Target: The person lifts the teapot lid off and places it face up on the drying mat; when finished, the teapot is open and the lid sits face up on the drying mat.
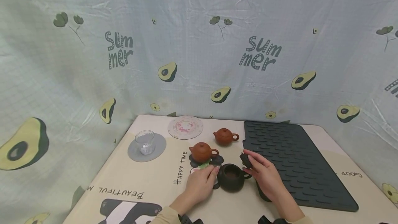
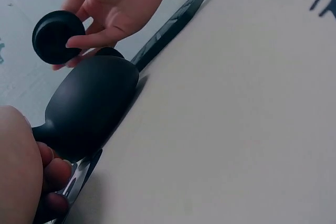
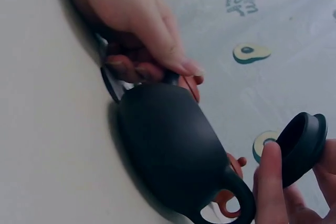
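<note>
A black teapot (image 1: 230, 179) stands uncovered on the table, its loop handle to the right. My left hand (image 1: 201, 183) pinches its spout on the left side, thumb and fingers curled round it in the right wrist view. The black teapot lid (image 2: 58, 37) is between the thumb and fingers of my right hand (image 1: 266, 173), raised beside the pot's handle (image 3: 236, 200). In the right wrist view the lid is tipped so its hollow underside shows. Just behind the black pot sits a brown clay teapot (image 1: 201, 152) with its lid on.
Farther back stands a second brown teapot (image 1: 224, 137). A patterned plate (image 1: 185, 127) lies at the far edge. A clear glass cup (image 1: 145, 142) rests on a grey round mat (image 1: 134, 152) at left. A dark ridged mat (image 1: 298, 168) covers the right side, with a printed curtain (image 1: 192, 44) behind.
</note>
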